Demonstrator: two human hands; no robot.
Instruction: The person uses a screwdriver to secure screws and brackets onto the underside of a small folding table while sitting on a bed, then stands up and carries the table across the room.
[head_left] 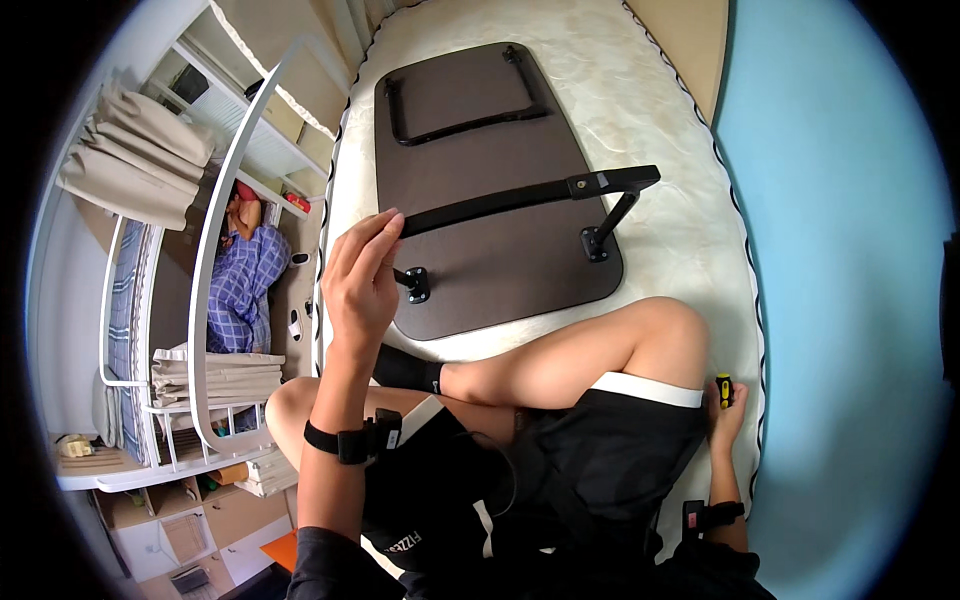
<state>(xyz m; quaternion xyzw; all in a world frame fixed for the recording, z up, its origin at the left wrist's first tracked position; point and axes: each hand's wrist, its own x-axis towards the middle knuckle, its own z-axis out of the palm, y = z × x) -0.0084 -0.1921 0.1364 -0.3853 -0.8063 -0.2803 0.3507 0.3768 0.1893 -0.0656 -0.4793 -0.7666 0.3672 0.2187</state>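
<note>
A dark brown folding table [470, 285] lies upside down on the bed in front of me. Its nearer black leg frame [495, 208] stands raised on two hinges, while the farther leg frame [470, 130] is folded flat against the underside. My left hand [362, 285] is closed on the left end of the raised frame, hiding that corner. Low at the right, beside my knee and next to the wall, my right hand [728, 415] grips a small yellow-and-black tool [724, 390]. Only its handle-like part shows, so its exact kind is unclear.
A cream mattress [640, 120] with dark piping lies under me and the table. The blue wall [830, 250] runs along its right. On the left are a white bed rail [208, 270], another bunk and a person [245, 270] under a checked blanket. My crossed legs [580, 360] sit before the table.
</note>
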